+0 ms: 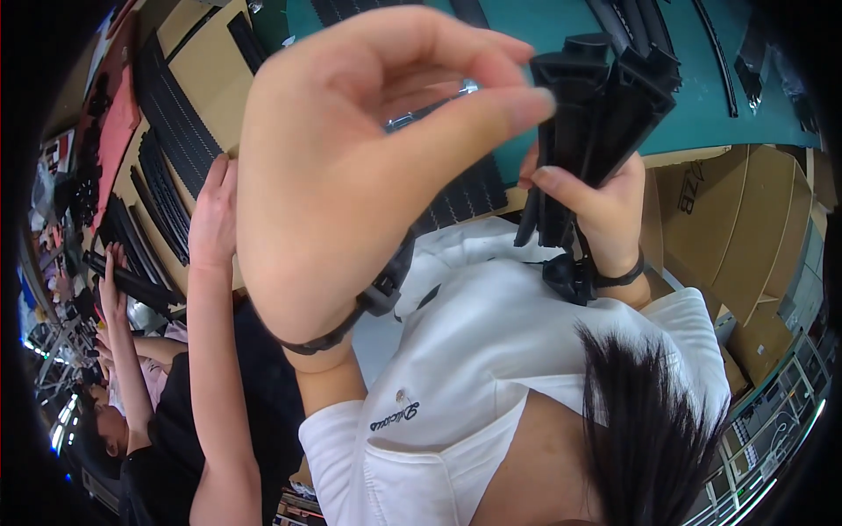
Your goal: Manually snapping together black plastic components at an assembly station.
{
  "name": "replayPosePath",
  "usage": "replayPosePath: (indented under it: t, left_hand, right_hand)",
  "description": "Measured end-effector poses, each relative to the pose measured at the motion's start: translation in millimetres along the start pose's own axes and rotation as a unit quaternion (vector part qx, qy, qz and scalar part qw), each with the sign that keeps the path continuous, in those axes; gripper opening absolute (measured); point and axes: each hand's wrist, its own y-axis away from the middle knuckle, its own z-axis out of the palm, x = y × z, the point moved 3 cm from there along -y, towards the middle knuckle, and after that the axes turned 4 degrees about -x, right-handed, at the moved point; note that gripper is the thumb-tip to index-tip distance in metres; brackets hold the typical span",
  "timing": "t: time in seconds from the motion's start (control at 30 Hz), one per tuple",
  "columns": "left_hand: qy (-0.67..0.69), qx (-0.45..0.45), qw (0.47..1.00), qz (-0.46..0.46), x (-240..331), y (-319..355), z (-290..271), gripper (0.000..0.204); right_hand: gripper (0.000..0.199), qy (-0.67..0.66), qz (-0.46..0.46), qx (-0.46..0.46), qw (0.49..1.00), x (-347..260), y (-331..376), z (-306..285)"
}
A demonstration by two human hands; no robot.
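Note:
A bundle of long black plastic profile strips (574, 131) stands nearly upright, its ends fanned apart at the top. My right hand (605, 210) is wrapped round its lower part, with the thumb across the front. Large and close to the view, my left hand (351, 158) curls its thumb and fingers at the upper left end of the bundle, around the edge of one strip. The exact contact of those fingertips is partly hidden. Dark bands circle both wrists. Lower strip ends hang in front of my white shirt (491, 316).
A green table (702, 88) ahead bears more black strips (636, 26). Cardboard (210, 70) with rows of black strips (171, 114) lies at left. There, a co-worker's forearm (215, 351) reaches in beside mine. A large cardboard box (737, 219) stands at right.

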Motion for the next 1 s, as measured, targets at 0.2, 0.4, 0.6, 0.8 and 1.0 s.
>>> replayPosePath:
  t: [0.2,0.4,0.6,0.8,1.0]
  left_hand:
    - [0.07,-0.101,0.992,0.011,14,-12,6,0.004]
    - [-0.021,-0.035,0.998,-0.045,20,-11,10,0.005]
    - [0.018,-0.06,0.997,0.033,10,-14,7,0.006]
    - [-0.041,0.006,0.996,-0.075,16,-14,12,0.007]
    - [-0.053,-0.083,0.993,0.058,5,-19,0,0.007]
  right_hand:
    - [0.023,0.005,-0.024,-0.004,1.0,-1,1,-1]
    - [0.024,0.018,-0.039,0.001,0.999,-2,0,-2]
    - [0.024,0.011,-0.05,0.011,0.999,-1,2,-2]
    - [0.023,0.01,-0.057,0.023,0.998,-1,3,-2]
    - [0.022,0.024,-0.065,0.016,0.997,-2,2,-1]
